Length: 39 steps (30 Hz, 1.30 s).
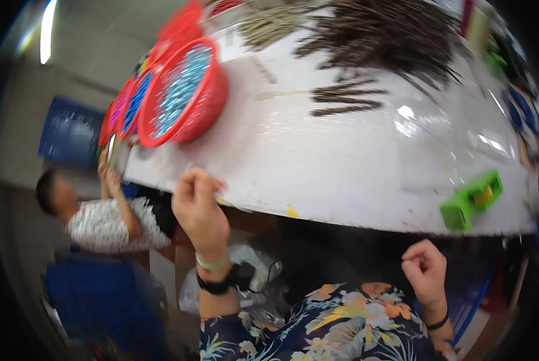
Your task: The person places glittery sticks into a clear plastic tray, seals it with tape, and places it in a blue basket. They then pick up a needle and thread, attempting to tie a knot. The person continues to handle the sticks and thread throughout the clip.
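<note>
My left hand (200, 210) is raised at the table's front edge, below a red plastic bowl (212, 111) filled with shiny light-blue pieces (182, 90). Its fingers are curled in, and anything between them is too small or blurred to make out. Lower right, in front of the table edge, my right hand (426, 268) is closed in a loose fist with nothing visible in it. The nearest thing to it is a green tape dispenser (471, 201) on the table. Several thin dark-brown sticks (348, 99) lie in a short row farther back.
A large heap of dark-brown sticks (390, 36) covers the back of the white table (281, 156), beside paler sticks (269, 27). Clear plastic (429, 135) lies at right. More red bowls with blue pieces (137, 102) line the left end. Another person (113, 222) works at far left.
</note>
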Motion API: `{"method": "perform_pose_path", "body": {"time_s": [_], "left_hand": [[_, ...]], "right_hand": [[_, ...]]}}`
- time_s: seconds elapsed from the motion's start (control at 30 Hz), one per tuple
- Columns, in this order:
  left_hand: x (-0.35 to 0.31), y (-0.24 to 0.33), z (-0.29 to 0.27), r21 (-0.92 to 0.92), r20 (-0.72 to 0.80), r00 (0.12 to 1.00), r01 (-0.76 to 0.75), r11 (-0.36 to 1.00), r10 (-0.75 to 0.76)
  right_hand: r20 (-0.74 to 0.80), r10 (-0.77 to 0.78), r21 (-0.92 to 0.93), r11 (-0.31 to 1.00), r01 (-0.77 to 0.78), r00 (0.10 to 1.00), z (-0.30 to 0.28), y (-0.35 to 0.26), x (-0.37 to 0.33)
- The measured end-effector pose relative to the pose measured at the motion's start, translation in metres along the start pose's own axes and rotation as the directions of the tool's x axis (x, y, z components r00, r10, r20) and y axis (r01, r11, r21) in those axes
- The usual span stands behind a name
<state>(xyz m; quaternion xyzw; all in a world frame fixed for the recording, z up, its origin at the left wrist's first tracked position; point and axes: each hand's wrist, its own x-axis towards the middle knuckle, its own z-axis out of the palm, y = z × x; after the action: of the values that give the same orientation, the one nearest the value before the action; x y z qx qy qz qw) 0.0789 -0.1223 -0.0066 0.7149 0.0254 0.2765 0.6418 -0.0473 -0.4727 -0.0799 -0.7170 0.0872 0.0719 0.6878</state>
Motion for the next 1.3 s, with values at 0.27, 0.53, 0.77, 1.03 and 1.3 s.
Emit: {"method": "perform_pose_path", "body": {"time_s": [0.27, 0.53, 0.77, 1.03, 1.3], "left_hand": [[-0.144, 0.032, 0.165, -0.150, 0.786, 0.594, 0.455, 0.878, -0.173], [-0.226, 0.063, 0.264, -0.054, 0.987, 0.158, 0.283, 0.958, 0.009], [-0.283, 0.071, 0.332, 0.382, 0.924, -0.259, 0.595, 0.707, -0.282], [-0.347, 0.065, 0.385, 0.480, 0.877, -0.384, 0.662, 0.575, -0.290], [-0.384, 0.057, 0.415, 0.568, 0.822, -0.469, 0.631, 0.528, -0.324]], "right_hand": [[-0.267, -0.183, 0.264, 0.930, 0.255, 0.946, -0.037, -0.021, -0.020], [-0.449, -0.104, 0.189, 0.960, 0.208, 0.888, -0.120, -0.006, -0.095], [-0.541, -0.101, 0.335, 0.884, 0.325, 0.835, -0.184, 0.039, -0.129], [-0.548, 0.000, 0.600, 0.697, 0.393, 0.836, -0.238, 0.084, -0.156], [-0.632, 0.123, 0.608, 0.690, 0.392, 0.765, -0.268, 0.109, -0.161]]}}
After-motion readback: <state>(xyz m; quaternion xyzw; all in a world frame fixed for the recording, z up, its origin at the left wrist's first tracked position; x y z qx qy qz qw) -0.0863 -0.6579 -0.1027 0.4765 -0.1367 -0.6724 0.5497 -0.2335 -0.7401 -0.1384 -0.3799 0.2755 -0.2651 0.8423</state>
